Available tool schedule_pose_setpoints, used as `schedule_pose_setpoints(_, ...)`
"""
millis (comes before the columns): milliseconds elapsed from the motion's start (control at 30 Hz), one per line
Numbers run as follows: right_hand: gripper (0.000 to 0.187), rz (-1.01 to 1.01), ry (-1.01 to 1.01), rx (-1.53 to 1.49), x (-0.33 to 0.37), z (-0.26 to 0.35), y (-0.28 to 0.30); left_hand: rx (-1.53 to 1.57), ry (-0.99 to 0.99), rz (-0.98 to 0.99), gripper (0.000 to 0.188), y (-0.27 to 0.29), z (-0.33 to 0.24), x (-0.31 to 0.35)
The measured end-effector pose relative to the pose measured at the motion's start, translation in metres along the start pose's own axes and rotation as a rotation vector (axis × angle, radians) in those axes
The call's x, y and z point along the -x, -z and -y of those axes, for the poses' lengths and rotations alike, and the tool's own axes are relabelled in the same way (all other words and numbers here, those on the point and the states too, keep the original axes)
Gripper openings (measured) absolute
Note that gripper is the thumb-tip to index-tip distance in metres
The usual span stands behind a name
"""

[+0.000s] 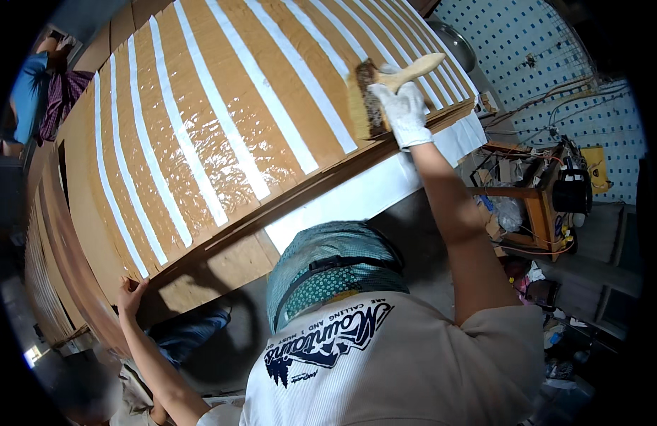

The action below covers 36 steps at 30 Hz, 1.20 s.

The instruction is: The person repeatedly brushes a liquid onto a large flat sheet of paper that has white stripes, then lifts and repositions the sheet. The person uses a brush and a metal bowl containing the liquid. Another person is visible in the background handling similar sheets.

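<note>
Head | gloved right hand (405,116) gripping wooden brush (369,104) | left hand (132,295) curled at glossy sheet (204,136), hold unclear

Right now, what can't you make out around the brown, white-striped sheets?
- Left hand, head view: too small to tell whether its fingers pinch the striped sheets.
- Brush, head view: gloved right hand covers part of its handle.
- Metal basin, head view: striped sheets hide its near side.
- Person in blue, head view: cut off by dark lens rim.

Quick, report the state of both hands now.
Left hand: at the near edge of the striped brown sheet; cannot tell whether gripping.
Right hand: white-gloved, closed, holding the brush.
</note>
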State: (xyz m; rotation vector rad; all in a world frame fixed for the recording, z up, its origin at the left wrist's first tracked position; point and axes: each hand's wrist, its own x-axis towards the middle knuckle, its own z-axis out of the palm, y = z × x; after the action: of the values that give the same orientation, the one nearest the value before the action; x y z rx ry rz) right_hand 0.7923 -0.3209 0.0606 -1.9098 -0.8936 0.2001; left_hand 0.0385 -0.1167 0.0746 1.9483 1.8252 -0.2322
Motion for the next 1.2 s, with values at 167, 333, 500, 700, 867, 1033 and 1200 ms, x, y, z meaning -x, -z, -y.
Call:
schedule_pose_setpoints(167,0.043,-0.022,-0.089,0.056,-0.016,0.001,0.012,-0.076,0.011,-0.002,0.05,-0.005,0.012,-0.01)
schedule_pose_setpoints(333,0.046,0.154,0.023,-0.082,-0.03,-0.01,-0.008,-0.039,0.033,-0.002,0.049,-0.007,0.031,-0.014)
schedule_pose_setpoints(500,0.046,0.056,0.014,0.248,-0.074,0.002,0.004,0.023,0.081,0.063,0.054,-0.001,0.009,-0.011)
schedule_pose_setpoints(700,0.038,0.399,0.368,-0.184,-0.112,0.051,-0.05,0.154,0.21,0.202,0.053,0.021,-0.062,0.005)
schedule_pose_setpoints(867,0.043,0.608,0.192,-0.15,-0.183,0.055,-0.086,0.107,0.256,0.289,0.06,0.023,-0.021,-0.008)
schedule_pose_setpoints(1033,0.039,0.396,0.192,0.177,-0.282,0.023,-0.112,0.17,0.398,0.396,0.076,0.024,-0.006,-0.01)
schedule_pose_setpoints(1200,0.045,0.375,0.243,0.005,-0.34,0.072,-0.155,0.329,0.41,0.398,0.081,0.028,0.021,0.007)
